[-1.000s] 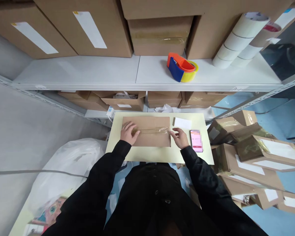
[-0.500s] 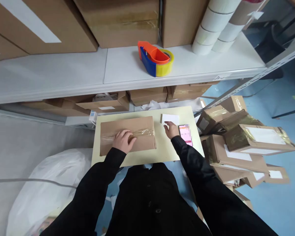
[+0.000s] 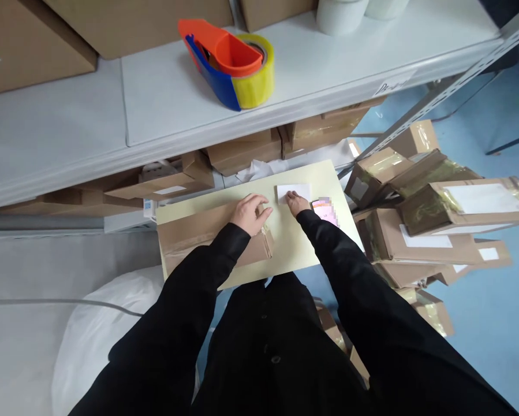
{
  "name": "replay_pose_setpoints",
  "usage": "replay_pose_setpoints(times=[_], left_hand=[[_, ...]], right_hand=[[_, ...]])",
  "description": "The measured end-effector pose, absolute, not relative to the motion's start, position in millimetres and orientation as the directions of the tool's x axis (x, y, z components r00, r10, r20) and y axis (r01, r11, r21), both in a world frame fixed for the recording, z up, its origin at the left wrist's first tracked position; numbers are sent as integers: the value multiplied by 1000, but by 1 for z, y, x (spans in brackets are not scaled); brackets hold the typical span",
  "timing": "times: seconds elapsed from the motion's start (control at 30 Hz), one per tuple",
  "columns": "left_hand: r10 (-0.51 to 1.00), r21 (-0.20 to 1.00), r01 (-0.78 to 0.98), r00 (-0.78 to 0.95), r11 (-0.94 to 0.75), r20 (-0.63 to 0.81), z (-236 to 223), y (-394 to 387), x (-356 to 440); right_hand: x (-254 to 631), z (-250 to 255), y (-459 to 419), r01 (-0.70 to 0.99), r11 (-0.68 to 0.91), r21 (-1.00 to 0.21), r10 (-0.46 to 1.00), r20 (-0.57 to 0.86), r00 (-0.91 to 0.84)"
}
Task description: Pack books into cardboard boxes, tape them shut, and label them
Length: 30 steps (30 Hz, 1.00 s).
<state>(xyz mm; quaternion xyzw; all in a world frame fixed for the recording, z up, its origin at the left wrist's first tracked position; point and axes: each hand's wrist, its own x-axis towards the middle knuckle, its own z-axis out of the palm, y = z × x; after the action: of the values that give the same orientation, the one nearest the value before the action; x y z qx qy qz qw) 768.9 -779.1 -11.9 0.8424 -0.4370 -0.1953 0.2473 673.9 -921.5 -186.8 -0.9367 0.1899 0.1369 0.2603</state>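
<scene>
A long cardboard box [image 3: 198, 231] with clear tape along its top lies on the pale yellow table [image 3: 300, 245]. Over its right end hovers my left hand [image 3: 250, 215], thumb and fingers apart, holding nothing. My right hand [image 3: 298, 204] has its fingers bunched on the lower edge of a white rectangular paper [image 3: 300, 189]; whether it is one sheet or a stack I cannot tell. Just right of that hand lies a phone [image 3: 326, 212] with a pink screen, partly covered by my sleeve.
A tape dispenser [image 3: 228, 66] with yellow tape sits on the grey shelf [image 3: 155, 110] above the table. Taped, labelled boxes [image 3: 432, 237] are piled on the right. A white plastic bag [image 3: 107, 341] lies at lower left. More boxes [image 3: 242, 150] stand beneath the shelf.
My left hand has lifted from the box's middle and moved right. My right hand has come down onto the white paper. The view has shifted closer to the shelf.
</scene>
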Motion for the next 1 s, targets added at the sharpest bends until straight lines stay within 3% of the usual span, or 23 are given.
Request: replay_pose_setpoints(times=[0.17, 0.27, 0.4, 0.53, 0.63, 0.83, 1.0], left_hand=[[-797, 663, -538, 585, -520, -150, -29, -807, 766], [-781, 687, -478, 587, -548, -215, -39, -817, 765], [-704, 678, -352, 618, -646, -350, -49, -834, 769], [-657, 640, -311, 628, -703, -417, -56, -853, 773], [-670, 652, -306, 606, -694, -429, -65, -863, 775], [-641, 739, -156, 633, -655, -435, -88, -866, 776], [-483, 675, 122, 608, -728, -631, -86, -867, 777]], right_hand=[[664, -187, -926, -455, -784, -423, -298, -387, 873], [660, -185, -929, -523, -736, -430, -384, -370, 846], [659, -177, -933, -600, -542, -588, -567, -271, 778], [659, -162, -941, -554, -411, -725, -657, -186, 730], [655, -146, -948, -470, -552, -689, -607, -54, 793], [646, -126, -955, -148, -810, -568, -291, 170, 942], [638, -131, -954, -151, -848, -508, -290, 206, 935]])
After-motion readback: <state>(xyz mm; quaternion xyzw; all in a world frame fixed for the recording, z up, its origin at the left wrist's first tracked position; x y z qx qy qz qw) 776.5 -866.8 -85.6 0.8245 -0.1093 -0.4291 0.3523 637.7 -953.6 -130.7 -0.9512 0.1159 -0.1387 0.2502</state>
